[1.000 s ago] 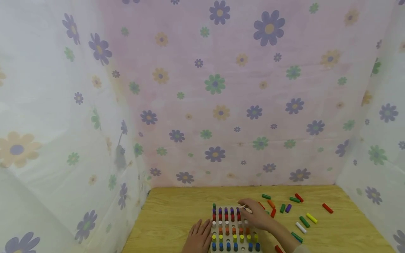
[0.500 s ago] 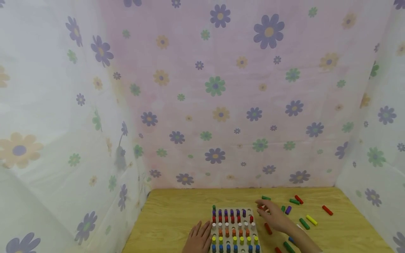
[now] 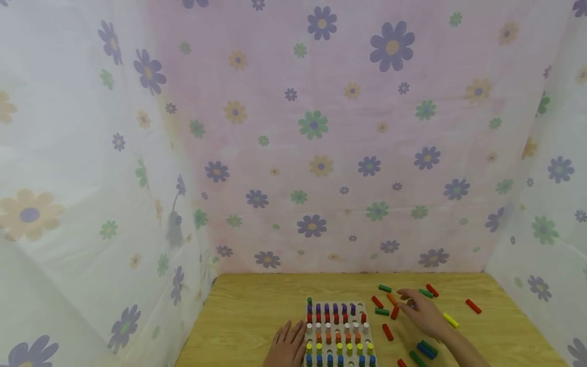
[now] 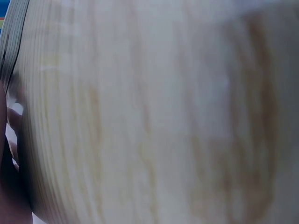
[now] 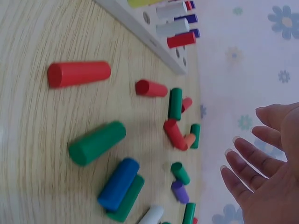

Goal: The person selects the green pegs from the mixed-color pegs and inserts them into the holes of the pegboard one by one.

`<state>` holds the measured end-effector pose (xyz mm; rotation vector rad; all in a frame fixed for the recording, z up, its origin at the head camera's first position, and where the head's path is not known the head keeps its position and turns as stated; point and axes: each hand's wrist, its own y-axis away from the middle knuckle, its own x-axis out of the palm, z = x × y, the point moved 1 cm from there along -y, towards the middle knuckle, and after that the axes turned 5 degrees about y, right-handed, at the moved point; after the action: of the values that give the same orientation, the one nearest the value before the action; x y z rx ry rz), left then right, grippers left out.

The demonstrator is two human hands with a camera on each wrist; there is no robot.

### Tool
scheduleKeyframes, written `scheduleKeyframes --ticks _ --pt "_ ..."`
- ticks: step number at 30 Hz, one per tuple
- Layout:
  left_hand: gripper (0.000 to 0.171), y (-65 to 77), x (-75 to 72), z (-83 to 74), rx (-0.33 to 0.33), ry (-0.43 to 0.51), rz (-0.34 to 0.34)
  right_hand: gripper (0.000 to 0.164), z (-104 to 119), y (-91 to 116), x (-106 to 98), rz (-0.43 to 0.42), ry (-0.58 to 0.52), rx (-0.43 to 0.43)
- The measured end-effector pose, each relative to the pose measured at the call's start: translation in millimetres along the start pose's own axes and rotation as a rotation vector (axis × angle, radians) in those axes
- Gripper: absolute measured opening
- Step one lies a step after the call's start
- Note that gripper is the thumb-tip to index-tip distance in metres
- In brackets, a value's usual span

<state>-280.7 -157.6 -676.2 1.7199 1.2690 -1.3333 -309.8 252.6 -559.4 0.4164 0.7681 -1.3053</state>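
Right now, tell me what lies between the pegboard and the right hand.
The head view shows three red pegs, a green peg and an orange peg lying loose there.

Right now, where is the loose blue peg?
In the right wrist view, the blue peg lies low, left of centre, on the table, alongside a green peg.

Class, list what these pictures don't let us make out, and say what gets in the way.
Board: near end, cut off by the head view's bottom edge.
Loose purple peg: mostly covered by the right hand in the head view.
Loose white peg: one end, cut off by the right wrist view's bottom edge.
Left hand: in the left wrist view, mostly cut off by the left edge, and blurred.
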Motion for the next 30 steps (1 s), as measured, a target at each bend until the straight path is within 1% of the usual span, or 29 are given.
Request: scheduleKeyframes --ticks 4,6,10,14,18,23,30 --pt "0.06 1.5 -1.0 -1.7 -0.01 -0.004 0.002 0.041 -8 5 -5 -0.031 0.033 -0.029" --pt "0.06 2.5 -2.2 -3.0 -0.017 0.0 0.008 0.039 -13 7 -7 -0.035 0.07 -0.057" --pt "0.059 3.1 -4.2 -4.0 -0.022 0.003 0.011 0.038 -23 9 -12 -0.054 0.151 -0.069" --pt "0.06 2.8 -5.2 -4.0 -0.022 -0.005 0.019 0.04 -33 9 -16 -0.063 0.195 -0.036" --pt "0.06 2.8 -4.8 -3.5 -0.019 -0.013 0.019 0.045 -42 8 -22 -0.058 0.211 -0.009" --pt "0.06 3.0 -4.6 -3.1 -0.014 -0.011 0.02 0.044 -52 6 -29 -0.089 0.246 -0.015" --pt "0.06 3.7 -4.8 -4.1 -0.016 0.004 0.02 0.051 -64 -2 -34 -0.116 0.314 0.029"
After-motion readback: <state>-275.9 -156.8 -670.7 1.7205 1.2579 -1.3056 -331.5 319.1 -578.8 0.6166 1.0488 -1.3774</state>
